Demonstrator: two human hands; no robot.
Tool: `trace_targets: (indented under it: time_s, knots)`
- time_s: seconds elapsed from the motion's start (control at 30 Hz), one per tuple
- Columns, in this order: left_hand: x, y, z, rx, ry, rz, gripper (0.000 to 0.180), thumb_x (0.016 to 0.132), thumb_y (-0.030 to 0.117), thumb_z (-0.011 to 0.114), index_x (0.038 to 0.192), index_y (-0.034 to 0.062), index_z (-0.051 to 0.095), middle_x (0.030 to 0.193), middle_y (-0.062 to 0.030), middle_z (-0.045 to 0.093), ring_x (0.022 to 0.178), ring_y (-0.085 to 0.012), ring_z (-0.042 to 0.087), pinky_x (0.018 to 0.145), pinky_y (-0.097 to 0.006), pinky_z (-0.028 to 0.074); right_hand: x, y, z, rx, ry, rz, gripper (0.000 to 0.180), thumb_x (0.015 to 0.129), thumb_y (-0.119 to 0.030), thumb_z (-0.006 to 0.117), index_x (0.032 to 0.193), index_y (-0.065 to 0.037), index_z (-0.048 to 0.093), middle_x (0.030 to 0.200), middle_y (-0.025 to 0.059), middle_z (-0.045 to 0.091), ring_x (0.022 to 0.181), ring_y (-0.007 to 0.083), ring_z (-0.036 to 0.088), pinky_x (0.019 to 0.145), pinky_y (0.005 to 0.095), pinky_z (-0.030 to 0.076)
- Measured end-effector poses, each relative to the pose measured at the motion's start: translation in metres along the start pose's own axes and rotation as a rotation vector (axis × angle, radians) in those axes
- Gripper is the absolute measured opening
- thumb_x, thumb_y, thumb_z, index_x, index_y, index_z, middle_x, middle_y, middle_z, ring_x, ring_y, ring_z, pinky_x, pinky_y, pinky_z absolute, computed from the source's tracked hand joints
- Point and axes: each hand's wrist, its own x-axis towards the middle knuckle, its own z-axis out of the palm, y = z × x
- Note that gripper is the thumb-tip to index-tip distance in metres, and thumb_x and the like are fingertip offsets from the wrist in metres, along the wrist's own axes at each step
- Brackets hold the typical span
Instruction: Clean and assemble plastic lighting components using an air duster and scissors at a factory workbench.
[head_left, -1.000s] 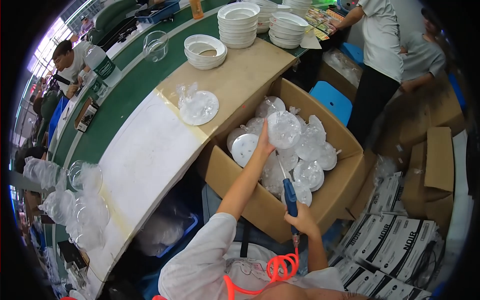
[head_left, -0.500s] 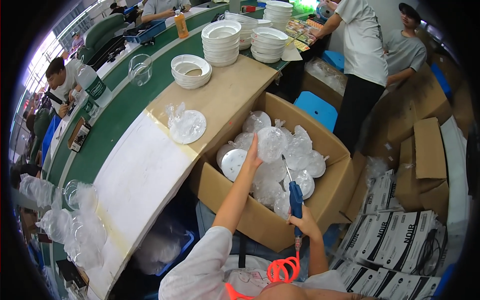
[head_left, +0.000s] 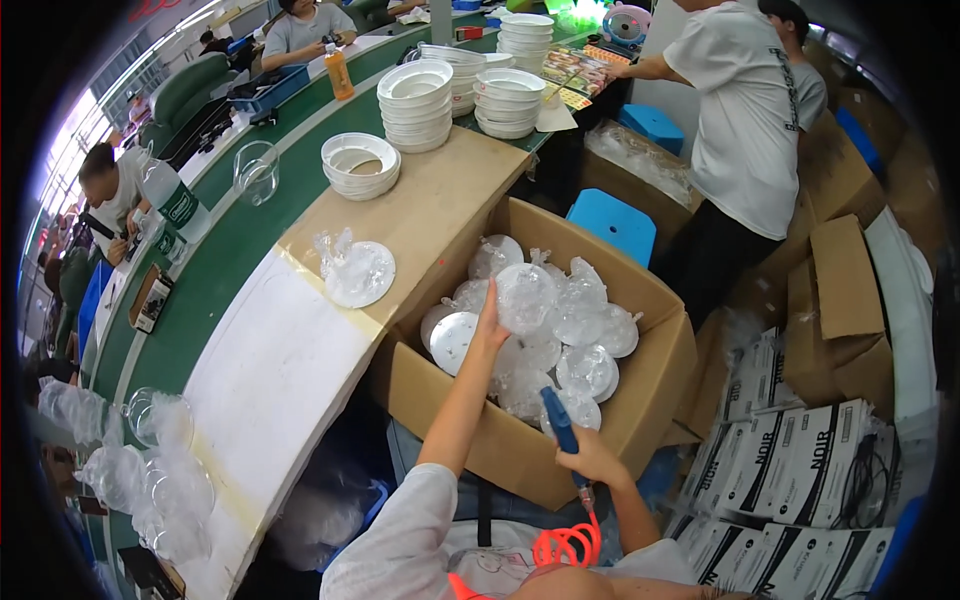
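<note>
My left hand (head_left: pixel 490 325) grips the edge of a round disc in clear plastic wrap (head_left: pixel 527 298), over a cardboard box (head_left: pixel 480 450). Its thumb side shows; the other fingers are mostly behind the disc. In my right hand (head_left: pixel 592 456) is a blue air screwdriver (head_left: pixel 558 418), fingers wrapped round its body, with a red coiled hose (head_left: pixel 568 546) running from its lower end. The tool points up over the box's near right part, apart from the held disc. Several similar wrapped discs (head_left: pixel 583 318) fill the box, along with a bare-looking white disc (head_left: pixel 455 340) at the left.
On the curved bench at left stand stacks of white rings (head_left: pixel 413 105), and another wrapped disc (head_left: pixel 360 275) lies there. A blue stool (head_left: pixel 612 225) stands behind the box. A person in a white shirt (head_left: pixel 745 120) is beyond it. Printed cartons (head_left: pixel 800 470) are stacked at right.
My right hand has drawn the screwdriver down and left, away from the wrapped disc. My left hand still holds the disc. The whole view has shifted a little.
</note>
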Motion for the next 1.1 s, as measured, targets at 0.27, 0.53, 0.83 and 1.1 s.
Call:
trace_targets:
  time_s: [0.27, 0.53, 0.83, 1.1]
  knots:
    - [0.002, -0.007, 0.001, -0.021, 0.013, -0.007, 0.064, 0.088, 0.056, 0.036, 0.128, 0.0065, 0.043, 0.126, -0.0127, 0.049, 0.116, -0.0296, 0.047, 0.099, -0.045, 0.036, -0.002, 0.002, 0.005, -0.002, -0.014, 0.008, 0.029, 0.068, -0.022, 0.061, 0.089, -0.003, 0.054, 0.070, 0.0136, 0.060, 0.064, 0.0282, 0.060, 0.061, 0.0360, 0.046]
    - [0.001, -0.005, 0.003, 0.025, 0.076, 0.051, 0.064, 0.088, 0.056, 0.036, 0.128, 0.0070, 0.042, 0.128, -0.0119, 0.048, 0.117, -0.0296, 0.046, 0.099, -0.045, 0.036, -0.002, 0.001, 0.007, 0.113, 0.055, 0.073, 0.028, 0.069, -0.022, 0.059, 0.088, -0.003, 0.054, 0.070, 0.0131, 0.060, 0.065, 0.0276, 0.060, 0.062, 0.0358, 0.045]
    - [-0.003, -0.008, 0.012, 0.029, 0.090, 0.044, 0.063, 0.088, 0.056, 0.036, 0.128, 0.0067, 0.043, 0.127, -0.0121, 0.048, 0.116, -0.0300, 0.047, 0.098, -0.045, 0.037, -0.001, 0.003, 0.009, 0.177, 0.021, 0.154, 0.023, 0.073, -0.018, 0.060, 0.088, -0.002, 0.053, 0.073, 0.0074, 0.061, 0.069, 0.0141, 0.061, 0.065, 0.0276, 0.047]
    - [0.000, -0.002, 0.001, -0.071, 0.152, 0.121, 0.058, 0.091, 0.051, 0.032, 0.128, 0.0080, 0.043, 0.129, -0.0116, 0.047, 0.117, -0.0310, 0.045, 0.100, -0.046, 0.035, -0.014, -0.002, 0.031, 0.183, 0.027, 0.018, 0.021, 0.074, -0.013, 0.061, 0.088, -0.002, 0.051, 0.071, 0.0051, 0.057, 0.067, 0.0134, 0.060, 0.063, 0.0272, 0.047]
